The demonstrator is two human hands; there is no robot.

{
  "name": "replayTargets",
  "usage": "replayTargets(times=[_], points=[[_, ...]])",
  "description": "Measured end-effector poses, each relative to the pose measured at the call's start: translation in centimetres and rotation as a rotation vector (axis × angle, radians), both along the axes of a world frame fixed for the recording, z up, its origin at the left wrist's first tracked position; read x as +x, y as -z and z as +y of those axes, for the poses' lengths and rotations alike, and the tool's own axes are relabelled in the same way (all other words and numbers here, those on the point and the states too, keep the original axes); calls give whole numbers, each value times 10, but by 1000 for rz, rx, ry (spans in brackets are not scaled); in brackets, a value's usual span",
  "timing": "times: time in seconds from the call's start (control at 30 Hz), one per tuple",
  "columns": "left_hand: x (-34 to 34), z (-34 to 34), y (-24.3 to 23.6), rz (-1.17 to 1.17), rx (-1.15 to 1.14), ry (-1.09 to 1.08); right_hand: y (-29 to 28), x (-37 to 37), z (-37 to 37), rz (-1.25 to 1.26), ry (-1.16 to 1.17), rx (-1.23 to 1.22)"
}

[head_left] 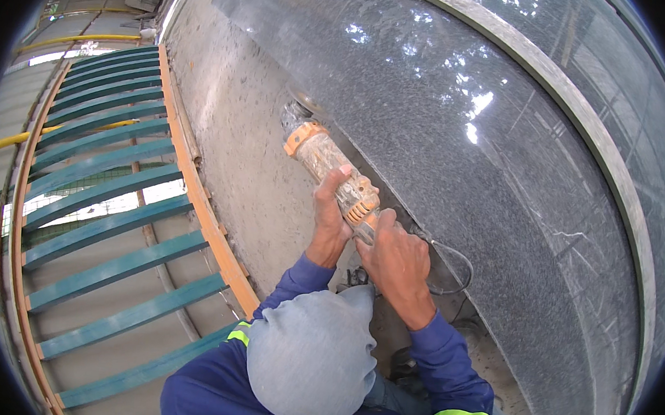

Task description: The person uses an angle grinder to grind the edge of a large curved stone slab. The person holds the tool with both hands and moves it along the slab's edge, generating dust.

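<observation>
Together, left hand [330, 217] and right hand [401, 257] curl around the grinder [323, 154].

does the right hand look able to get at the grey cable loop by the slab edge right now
Probably yes: the grey cable loop lies close beside the right hand with nothing visible between, though that hand would likely have to release the angle grinder.

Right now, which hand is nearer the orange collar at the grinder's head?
The left hand: its thumb lies along the middle of the grinder, closer to the orange collar. The right hand is farther back, at the rear end.
</observation>
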State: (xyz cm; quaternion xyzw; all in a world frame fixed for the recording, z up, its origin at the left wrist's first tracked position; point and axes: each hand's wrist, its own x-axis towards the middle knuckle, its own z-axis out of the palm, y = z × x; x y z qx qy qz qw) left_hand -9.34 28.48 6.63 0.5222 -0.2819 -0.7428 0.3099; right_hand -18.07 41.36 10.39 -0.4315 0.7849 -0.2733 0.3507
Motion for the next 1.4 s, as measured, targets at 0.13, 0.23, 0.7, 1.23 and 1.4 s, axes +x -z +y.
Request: replayTargets(times=[0.13,0.23,0.7,1.23,1.4], points=[[-1,2,-1,11,10,-22,3,2,2,41,11,-14],[-6,5,-3,33,1,-36,2,0,5,46,12,-21],[-2,2,-1,14,-16,9,-4,-1,6,20,22,-46],[-3,17,-8,6,5,-10,-13,-3,17,-27,10,26],[-1,11,-7,16,35,-18,-15,-2,11,8,5,36]])
